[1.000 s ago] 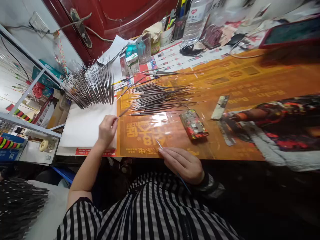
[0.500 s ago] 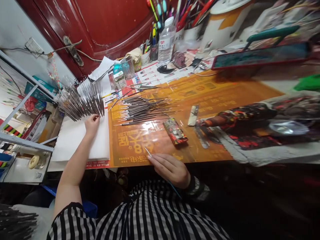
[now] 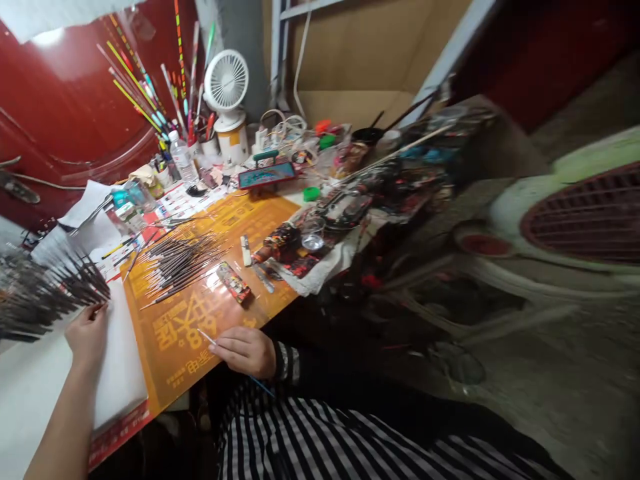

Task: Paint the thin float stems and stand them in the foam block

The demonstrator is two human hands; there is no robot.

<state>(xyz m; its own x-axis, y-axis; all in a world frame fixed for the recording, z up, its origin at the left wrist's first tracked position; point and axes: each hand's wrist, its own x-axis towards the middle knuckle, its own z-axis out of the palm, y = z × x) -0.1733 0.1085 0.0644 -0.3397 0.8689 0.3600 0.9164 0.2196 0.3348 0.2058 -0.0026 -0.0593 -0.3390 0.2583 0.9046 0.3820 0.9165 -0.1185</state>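
My left hand (image 3: 89,333) is closed in a pinch over the white foam block (image 3: 120,367), at the near end of a row of thin dark rods (image 3: 60,287) standing in it. What its fingertips hold is too small to make out. Above the orange sheet's near edge, my right hand (image 3: 245,351) grips a thin paintbrush (image 3: 262,385) with a pale tip and blue handle end, the tip pointing up and left. Beyond it, many loose dark rods (image 3: 185,260) lie in a pile on the orange sheet (image 3: 175,363). A paint-stained block (image 3: 234,283) lies right of the pile.
Behind stand a water bottle (image 3: 183,162), a small white fan (image 3: 227,83) and cups of coloured sticks. A dark red tray (image 3: 267,175) with a green handle sits at the back. Paint-smeared cloth (image 3: 320,273) covers the table's right end. A larger floor fan (image 3: 585,207) stands at right.
The view has swung to the right, so the table appears further left and the floor fan shows. Both hands keep about the same places over the foam and the orange sheet.
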